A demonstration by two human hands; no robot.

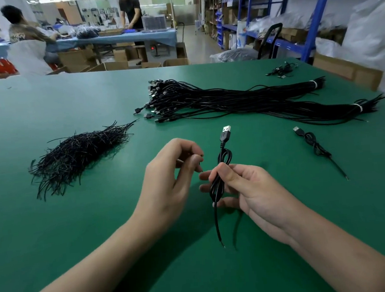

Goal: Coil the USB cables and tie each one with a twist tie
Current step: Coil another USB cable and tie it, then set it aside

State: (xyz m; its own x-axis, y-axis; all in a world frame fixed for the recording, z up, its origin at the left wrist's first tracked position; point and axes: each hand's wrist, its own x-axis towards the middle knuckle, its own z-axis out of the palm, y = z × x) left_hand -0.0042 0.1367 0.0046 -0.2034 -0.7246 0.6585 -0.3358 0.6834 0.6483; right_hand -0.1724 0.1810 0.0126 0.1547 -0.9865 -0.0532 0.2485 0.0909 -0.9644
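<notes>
Across the green table [34, 107] lie USB cables [229, 99]; blue shelving [319, 13] stands behind.

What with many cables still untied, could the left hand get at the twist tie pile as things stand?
Probably yes: the twist tie pile lies on the table to the left of the left hand, with only bare table between. The hand already pinches one twist tie, though.

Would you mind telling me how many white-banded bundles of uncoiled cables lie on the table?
2. The far bundle lies farther back; the near bundle stretches in front of it, toward the right. None looks hidden.
</notes>
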